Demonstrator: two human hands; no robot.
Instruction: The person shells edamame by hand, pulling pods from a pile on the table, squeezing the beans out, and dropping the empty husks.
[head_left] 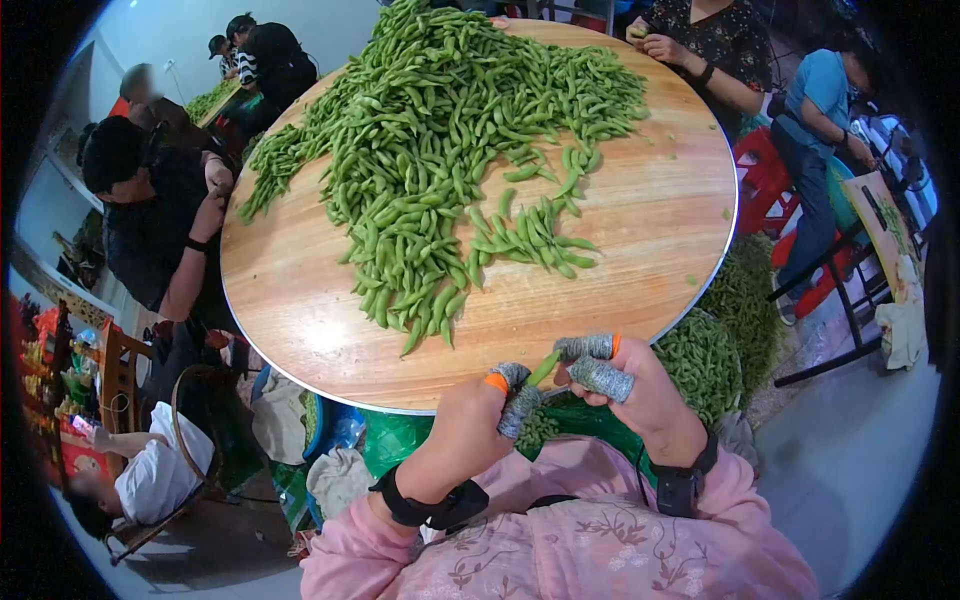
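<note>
A single green soybean pod (543,369) is pinched between my two hands, just off the near edge of the round wooden table (290,290). My left hand (466,428) is closed on its lower end, and my right hand (640,392) on its upper end. Grey knitted covers with orange bands wrap my thumbs and forefingers. A large heap of soybean pods (420,140) spreads over the far half of the table. Several loose pods (535,240) lie at its near right side.
More green pods (697,365) are piled low at the right, beyond the table's rim. Green plastic (395,437) and a pale cloth (342,480) lie below the near edge. People sit around the table at left (150,210) and upper right (715,50). A red stool (765,180) stands at right.
</note>
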